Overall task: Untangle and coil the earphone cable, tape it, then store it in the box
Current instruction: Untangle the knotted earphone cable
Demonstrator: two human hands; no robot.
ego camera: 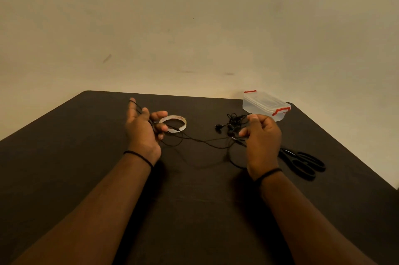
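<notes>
My right hand (262, 141) covers the blades of the scissors (306, 163) — only the handles show. The earphone cable (205, 142) is thin and dark against the dark table (86, 156); its tangle is too small to trace. Whether my left hand (143, 130) actually pinches it — I cannot tell.

On a dark table (194, 210) against a plain wall, the left hand (142, 128) is raised with the black earphone cable (205, 141) looped over its fingers, thumb and forefinger curled round the strand. The cable sags across the tabletop to the right hand (262, 135), which pinches it beside a tangled knot with the earbuds (228, 127). A tape roll (173, 123) lies just beyond the left hand. A clear box (265, 104) with red clips, lid on, sits at the far corner; black scissors (302, 163) lie right of the right wrist.
</notes>
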